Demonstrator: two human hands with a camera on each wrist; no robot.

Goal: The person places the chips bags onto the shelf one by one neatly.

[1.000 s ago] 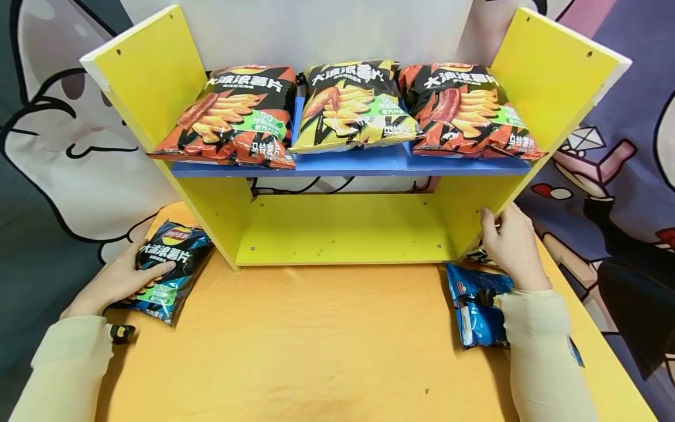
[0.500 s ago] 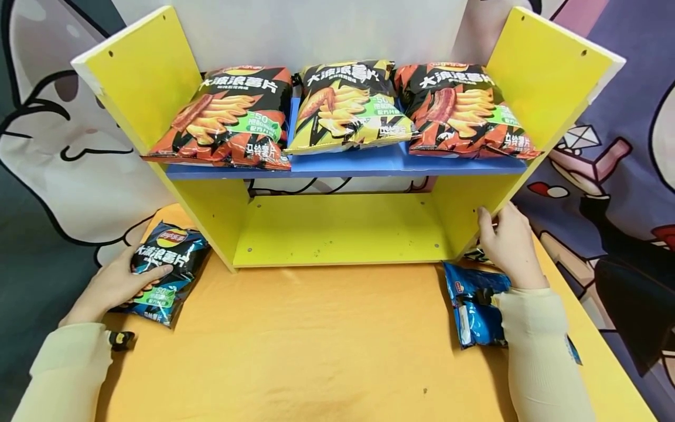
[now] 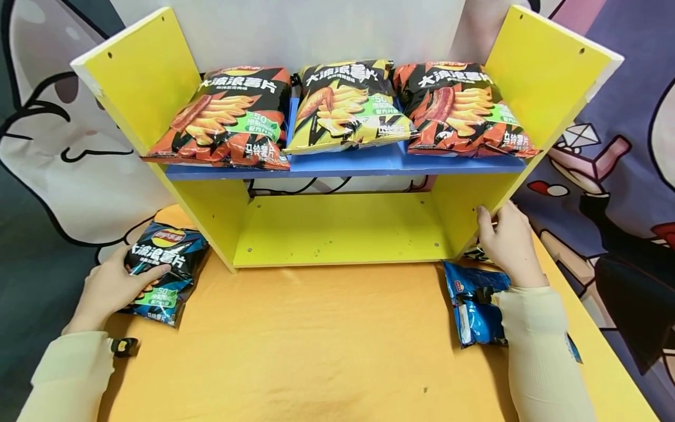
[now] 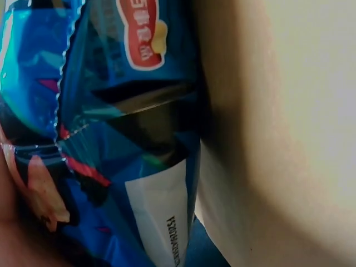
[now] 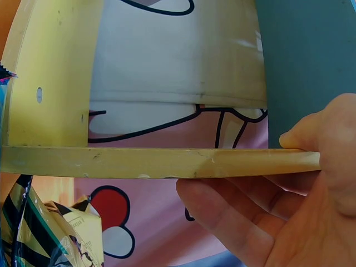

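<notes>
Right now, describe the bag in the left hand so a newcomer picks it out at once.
Find the yellow shelf unit. Just off its left side in the head view, the left hand grips a black-and-blue chip bag, printed front up. Unlike the blue bag by the right sleeve, it is in a hand and shows a green label.

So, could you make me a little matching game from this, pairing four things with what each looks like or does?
Things
1. Left hand
2. Right hand
3. Middle potato-chip bag up top
4. Upper shelf board

Descriptions
A. Blue
B. Grips a yellow side panel
C. Yellow and black
D. Holds a black-and-blue potato-chip bag

Pairs: 1-D, 2-B, 3-C, 4-A
</notes>
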